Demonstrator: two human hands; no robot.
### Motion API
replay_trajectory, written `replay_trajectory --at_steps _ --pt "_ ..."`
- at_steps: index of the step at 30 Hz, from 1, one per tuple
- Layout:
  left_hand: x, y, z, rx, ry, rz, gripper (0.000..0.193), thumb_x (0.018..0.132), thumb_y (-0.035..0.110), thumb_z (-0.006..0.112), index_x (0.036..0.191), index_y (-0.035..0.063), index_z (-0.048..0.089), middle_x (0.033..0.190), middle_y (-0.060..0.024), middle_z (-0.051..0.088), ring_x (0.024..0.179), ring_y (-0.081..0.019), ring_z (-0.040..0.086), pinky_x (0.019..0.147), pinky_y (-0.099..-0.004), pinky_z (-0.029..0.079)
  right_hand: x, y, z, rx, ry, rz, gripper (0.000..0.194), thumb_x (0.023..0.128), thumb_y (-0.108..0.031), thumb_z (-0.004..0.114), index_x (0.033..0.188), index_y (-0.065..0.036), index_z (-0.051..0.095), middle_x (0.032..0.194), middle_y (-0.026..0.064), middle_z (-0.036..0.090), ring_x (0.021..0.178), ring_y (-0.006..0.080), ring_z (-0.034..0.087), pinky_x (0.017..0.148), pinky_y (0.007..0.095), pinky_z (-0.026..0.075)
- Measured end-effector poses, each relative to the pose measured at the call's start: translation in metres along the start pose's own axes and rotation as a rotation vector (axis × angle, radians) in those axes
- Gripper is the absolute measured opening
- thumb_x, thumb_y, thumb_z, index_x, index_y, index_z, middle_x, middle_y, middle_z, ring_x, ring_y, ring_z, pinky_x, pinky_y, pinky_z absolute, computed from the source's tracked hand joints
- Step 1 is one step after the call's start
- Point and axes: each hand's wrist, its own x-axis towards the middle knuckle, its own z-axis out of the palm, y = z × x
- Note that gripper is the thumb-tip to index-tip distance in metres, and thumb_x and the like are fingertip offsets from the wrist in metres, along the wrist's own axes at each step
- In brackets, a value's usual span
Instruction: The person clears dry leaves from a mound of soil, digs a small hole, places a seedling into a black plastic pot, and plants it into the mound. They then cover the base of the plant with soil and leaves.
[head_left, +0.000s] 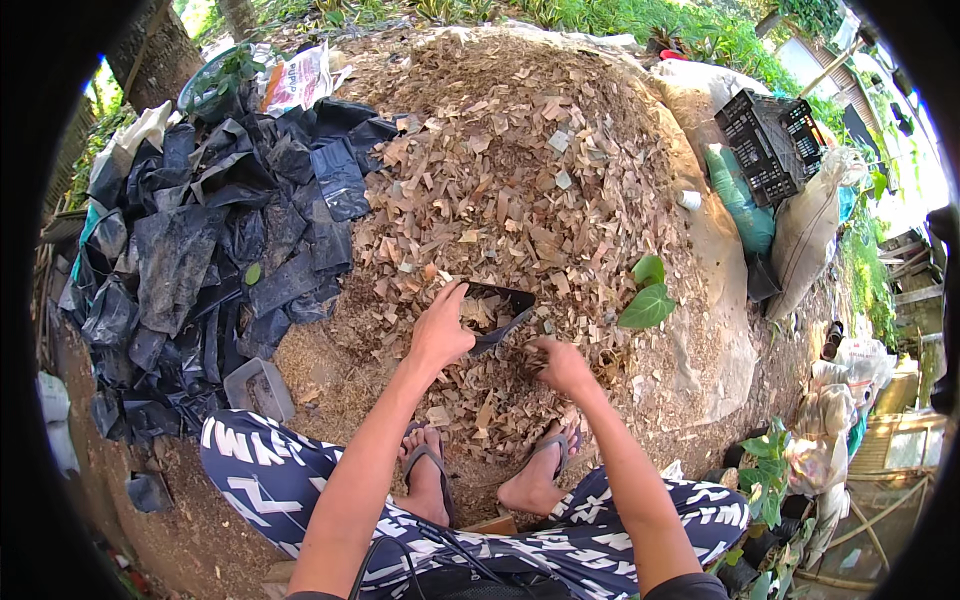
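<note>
My left hand (446, 330) grips the rim of a black plastic bag (514, 300), its fingers at the near left edge. The bag's mouth gapes upward, and brown chips show inside. Just right of it, my right hand (566, 367) is low over a broad heap of dry wood chips or shavings (480, 195). Its fingers curl down at the chips; whether they hold any is hard to tell. A green heart-shaped leaf (646, 307) lies on the heap beyond my right hand.
Many black plastic bags (180, 255) are piled at left, beside a clear plastic tub (259, 390). A black plastic crate (765, 142) and filled sacks (810, 232) stand at right. My feet in flip-flops (427, 469) border the heap's near edge. A tree trunk (154, 56) rises at far left.
</note>
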Motion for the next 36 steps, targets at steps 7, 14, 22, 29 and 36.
replay_trajectory --at_steps 7,14,22,29,36 --pt "0.005 0.007 0.001 0.071 -0.116 0.058 0.093 0.071 0.004 0.073 0.159 0.0036 0.041 0.170 -0.0157 0.035 0.136 -0.0406 0.058 0.111 -0.0465 0.053 0.003 0.008 -0.055 -0.047 -0.131 -0.068 0.062 0.077 -0.018 0.083 0.137 -0.014 0.069 0.098 0.0252 0.076 0.094 0.0401 0.074 0.090 0.0466 0.059" --pt "0.007 -0.004 0.004 -0.015 -0.085 0.103 0.094 0.072 0.001 0.069 0.160 -0.0011 0.036 0.170 -0.0166 0.034 0.138 -0.0420 0.056 0.116 -0.0459 0.049 0.003 -0.019 -0.096 0.154 -0.040 -0.139 0.045 0.083 -0.022 0.085 0.126 -0.016 0.076 0.100 0.0137 0.079 0.093 0.0271 0.076 0.085 0.0393 0.060" --pt "0.003 -0.003 0.011 -0.069 -0.045 0.037 0.094 0.072 -0.001 0.065 0.161 -0.0019 0.034 0.169 -0.0212 0.035 0.147 -0.0400 0.047 0.122 -0.0425 0.042 0.059 -0.112 -0.090 0.172 -0.120 -0.300 0.036 0.085 -0.018 0.081 0.120 -0.010 0.077 0.107 0.0148 0.080 0.095 0.0284 0.077 0.088 0.0396 0.061" --pt "0.004 -0.015 0.012 -0.178 0.021 0.012 0.092 0.070 -0.002 0.064 0.159 -0.0035 0.037 0.164 -0.0241 0.042 0.152 -0.0381 0.041 0.126 -0.0396 0.035 0.078 -0.110 0.006 -0.389 -0.095 -0.257 0.022 0.091 -0.015 0.066 0.108 -0.007 0.078 0.120 0.0182 0.073 0.111 0.0430 0.070 0.093 0.0480 0.061" --pt "0.000 -0.011 0.024 -0.129 0.006 0.111 0.086 0.074 -0.005 0.058 0.158 -0.0014 0.041 0.164 -0.0236 0.042 0.152 -0.0377 0.041 0.125 -0.0405 0.035 0.067 -0.106 0.022 -0.227 0.065 -0.211 0.016 0.085 -0.014 0.071 0.091 -0.003 0.079 0.101 0.0207 0.077 0.096 0.0365 0.077 0.086 0.0460 0.062"
